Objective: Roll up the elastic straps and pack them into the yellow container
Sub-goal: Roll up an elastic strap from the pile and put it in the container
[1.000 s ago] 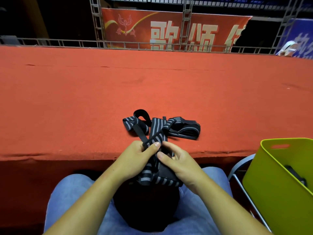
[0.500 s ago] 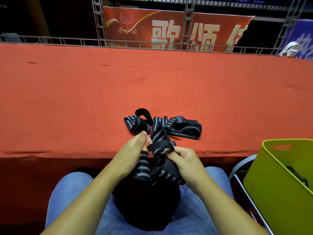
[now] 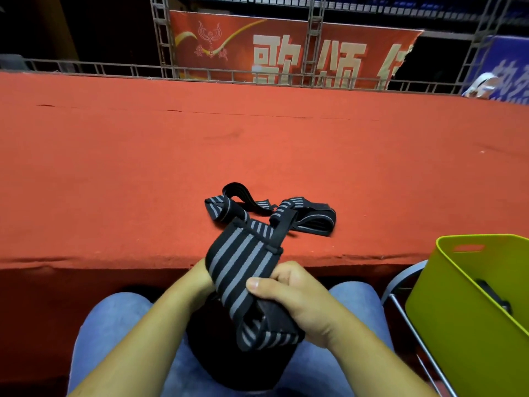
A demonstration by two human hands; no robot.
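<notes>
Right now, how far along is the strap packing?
Done: one dark item, perhaps a rolled strap, lies in the yellow bin. In hand: the right hand grips a striped strap; the left hand is mostly hidden behind it. Left: more straps tangled on the red table.

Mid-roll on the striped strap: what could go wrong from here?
1. The held strap appears to run up into the loose straps lying near the table edge; pulling it in may drag them off.
2. Only the right hand visibly grips it. The left hand is mostly hidden behind the band and the lower end looks slack, so the roll may unwind.
3. The yellow container sits low on the right, off the table; a loose roll could open in transfer.
</notes>
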